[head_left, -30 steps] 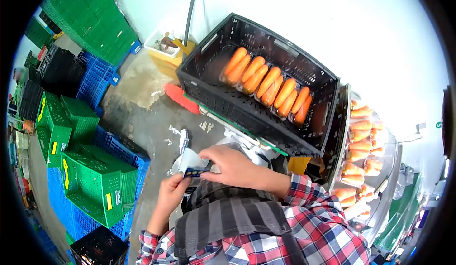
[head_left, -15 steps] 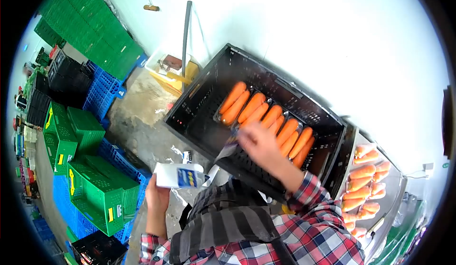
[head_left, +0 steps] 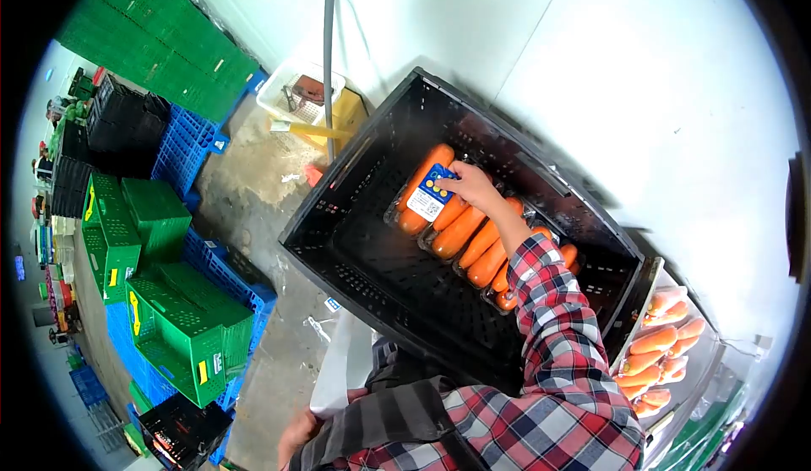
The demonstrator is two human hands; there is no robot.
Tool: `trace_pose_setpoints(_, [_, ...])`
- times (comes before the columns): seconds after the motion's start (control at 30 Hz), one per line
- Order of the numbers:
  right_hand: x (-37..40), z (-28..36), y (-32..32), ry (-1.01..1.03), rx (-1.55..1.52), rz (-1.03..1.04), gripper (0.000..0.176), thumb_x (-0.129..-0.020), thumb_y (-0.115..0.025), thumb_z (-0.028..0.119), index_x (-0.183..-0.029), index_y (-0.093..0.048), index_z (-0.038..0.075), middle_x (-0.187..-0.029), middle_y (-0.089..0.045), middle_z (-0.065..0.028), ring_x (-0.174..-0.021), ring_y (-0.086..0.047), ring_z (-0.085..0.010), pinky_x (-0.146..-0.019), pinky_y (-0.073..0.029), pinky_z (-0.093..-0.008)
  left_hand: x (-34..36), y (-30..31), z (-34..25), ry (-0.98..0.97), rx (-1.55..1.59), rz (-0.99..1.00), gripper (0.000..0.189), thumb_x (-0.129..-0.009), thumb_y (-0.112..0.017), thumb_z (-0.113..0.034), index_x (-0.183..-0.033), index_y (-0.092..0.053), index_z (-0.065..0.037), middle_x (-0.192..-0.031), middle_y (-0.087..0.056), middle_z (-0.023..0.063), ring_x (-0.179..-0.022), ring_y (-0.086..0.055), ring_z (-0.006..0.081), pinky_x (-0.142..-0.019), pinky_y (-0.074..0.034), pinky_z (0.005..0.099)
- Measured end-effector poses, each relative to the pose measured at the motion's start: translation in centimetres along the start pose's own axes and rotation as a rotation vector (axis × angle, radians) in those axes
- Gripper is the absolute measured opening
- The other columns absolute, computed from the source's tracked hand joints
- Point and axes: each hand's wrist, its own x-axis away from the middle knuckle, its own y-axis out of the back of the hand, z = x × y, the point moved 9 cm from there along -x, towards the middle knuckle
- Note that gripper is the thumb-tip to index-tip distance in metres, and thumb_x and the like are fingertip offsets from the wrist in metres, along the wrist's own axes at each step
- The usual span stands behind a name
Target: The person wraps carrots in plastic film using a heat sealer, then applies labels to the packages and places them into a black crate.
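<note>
Presently a blue-and-white printed label [head_left: 429, 194] is being set on a clear-wrapped pack of orange carrots [head_left: 460, 233] in the black slatted plastic crate [head_left: 372, 264].
Head view: the right hand [head_left: 473, 188] is stretched forward with its fingertips bent onto the label's edge; whether the label is pinched or only pressed cannot be told. Flat, even pressure is judged to be needed next. The left hand [head_left: 296, 433] is kept low, closed on a white backing sheet [head_left: 340, 370].

Right arm stretches forward, right hand [head_left: 473, 188] palm-down, fingertips pressing. Left hand [head_left: 297, 430] sits low by the waist, fingers curled closed
</note>
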Motion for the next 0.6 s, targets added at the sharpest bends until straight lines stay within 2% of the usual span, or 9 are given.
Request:
trace_pose_setpoints(0.07, [-1.5,-0.6,-0.5,-0.006,0.078,0.028,0.025,-0.077,-0.068,0.023,-0.084,-0.056,0.002,-0.061,-0.054,-0.0034,-0.042,-0.045,-0.0082,-0.039,-0.036,-0.0231,0.6,-0.8,-0.4,0.012,-0.049,0.068,0.065,-0.083,-0.058,-0.035,-0.131,-0.035,0.003,-0.128,-0.046,0.0131,-0.116,-0.046,0.0232,-0.101,-0.031,0.0331])
trace_pose_setpoints(0.13, [-2.8,-1.3,-1.2,-0.029,0.168,0.073,0.024,-0.078,-0.067,0.024,-0.085,-0.055,0.003,-0.062,-0.055,-0.0040,-0.044,-0.048,-0.0101,-0.040,-0.038,-0.0244,1.0,-1.6,-0.8,0.006,0.216,0.095,0.068,-0.081,-0.062,-0.033,-0.132,-0.035,0.003,-0.129,-0.046,0.0116,-0.117,-0.046,0.0216,-0.102,-0.030,0.0326])
trace_pose_setpoints(0.17, [-3.4,-1.7,-1.5,-0.039,0.213,0.096,0.024,-0.079,-0.066,0.024,-0.085,-0.055,0.004,-0.062,-0.056,-0.0042,-0.045,-0.049,-0.0111,-0.041,-0.038,-0.0251,1.1,-0.1,1.3,0.103,0.261,0.031,0.066,-0.079,-0.065,-0.029,-0.130,-0.038,0.002,-0.128,-0.046,0.0108,-0.117,-0.045,0.0205,-0.101,-0.031,0.0324])
trace_pose_setpoints(0.27, [-3.3,-1.4,-1.7,0.025,0.471,-0.034,0.031,-0.077,-0.066,0.030,-0.092,-0.055,0.005,-0.075,-0.063,-0.0096,-0.063,-0.060,-0.0237,-0.056,-0.046,-0.0344,0.5,-2.2,-0.2,0.096,0.346,0.115,0.062,-0.081,-0.064,-0.029,-0.130,-0.039,0.000,-0.125,-0.049,0.0109,-0.114,-0.048,0.0205,-0.098,-0.035,0.0322])
trace_pose_setpoints(0.4, [-1.9,0.1,-0.8,-0.104,0.931,-0.169,0.049,-0.074,-0.065,0.038,-0.110,-0.048,0.009,-0.093,-0.065,-0.0135,-0.090,-0.060,-0.0340,-0.076,-0.046,-0.0427,-0.7,1.4,5.5,0.196,0.215,-0.132,0.051,-0.084,-0.061,-0.026,-0.124,-0.046,0.000,-0.114,-0.056,0.0088,-0.103,-0.054,0.0180,-0.088,-0.042,0.0298])
trace_pose_setpoints(0.47, [-2.9,-4.5,3.4,-0.316,0.901,-0.381,0.062,-0.076,-0.065,0.038,-0.123,-0.035,0.011,-0.092,-0.063,-0.0201,-0.086,-0.062,-0.0357,-0.074,-0.047,-0.0454,-1.0,3.4,7.5,0.285,0.197,-0.374,0.044,-0.085,-0.060,-0.023,-0.121,-0.049,0.001,-0.107,-0.059,0.0073,-0.096,-0.056,0.0159,-0.083,-0.045,0.0285])
trace_pose_setpoints(0.53, [-1.3,-0.7,3.9,-0.175,0.842,-0.468,0.050,-0.079,-0.064,0.030,-0.118,-0.042,0.009,-0.084,-0.063,-0.0215,-0.080,-0.062,-0.0379,-0.069,-0.048,-0.0466,-2.1,5.1,6.4,0.142,0.106,-0.442,0.036,-0.086,-0.057,-0.017,-0.117,-0.052,0.000,-0.101,-0.060,0.0054,-0.091,-0.056,0.0140,-0.080,-0.045,0.0283])
trace_pose_setpoints(0.57, [-1.1,1.0,3.0,0.021,0.743,-0.476,0.038,-0.080,-0.062,0.024,-0.110,-0.048,0.007,-0.077,-0.062,-0.0195,-0.071,-0.061,-0.0350,-0.063,-0.048,-0.0421,-3.0,5.2,5.7,-0.007,0.276,-0.422,0.034,-0.086,-0.057,-0.017,-0.116,-0.052,-0.001,-0.100,-0.061,0.0051,-0.089,-0.057,0.0137,-0.079,-0.045,0.0282])
trace_pose_setpoints(0.6, [0.6,5.1,0.8,0.240,0.579,-0.438,0.023,-0.083,-0.060,0.017,-0.100,-0.053,0.003,-0.071,-0.061,-0.0137,-0.061,-0.058,-0.0231,-0.057,-0.046,-0.0338,-3.4,5.1,4.4,-0.170,0.438,-0.408,0.033,-0.086,-0.057,-0.016,-0.115,-0.053,-0.001,-0.098,-0.061,0.0048,-0.088,-0.057,0.0135,-0.077,-0.046,0.0281])
